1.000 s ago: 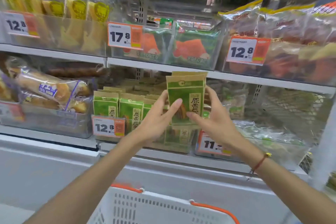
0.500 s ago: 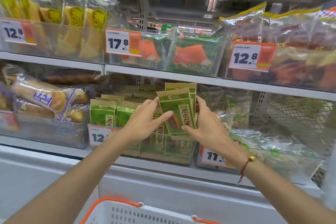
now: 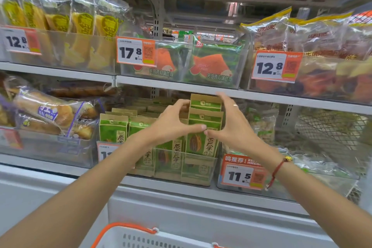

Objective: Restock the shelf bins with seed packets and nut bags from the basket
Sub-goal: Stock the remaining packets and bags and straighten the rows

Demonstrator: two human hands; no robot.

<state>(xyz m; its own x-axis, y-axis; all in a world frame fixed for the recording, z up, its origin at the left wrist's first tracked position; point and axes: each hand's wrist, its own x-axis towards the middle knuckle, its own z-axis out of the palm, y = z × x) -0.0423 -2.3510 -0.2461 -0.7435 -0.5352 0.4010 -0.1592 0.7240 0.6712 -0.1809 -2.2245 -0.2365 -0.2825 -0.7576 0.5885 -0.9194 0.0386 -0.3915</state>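
Both arms reach up, the left hand (image 3: 171,125) and right hand (image 3: 231,125) each curled round a side of upright green-and-tan seed packets (image 3: 203,127) above the bin (image 3: 199,169).

Both hands have lowered the seed packet (image 3: 202,139) into the clear bin (image 3: 199,169). It now stands among the other packets, thumbs meeting at its front.

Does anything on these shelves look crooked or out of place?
Mostly tidy. Two green seed packets between the left hand and right hand stand above the row in the clear bin, not yet seated.
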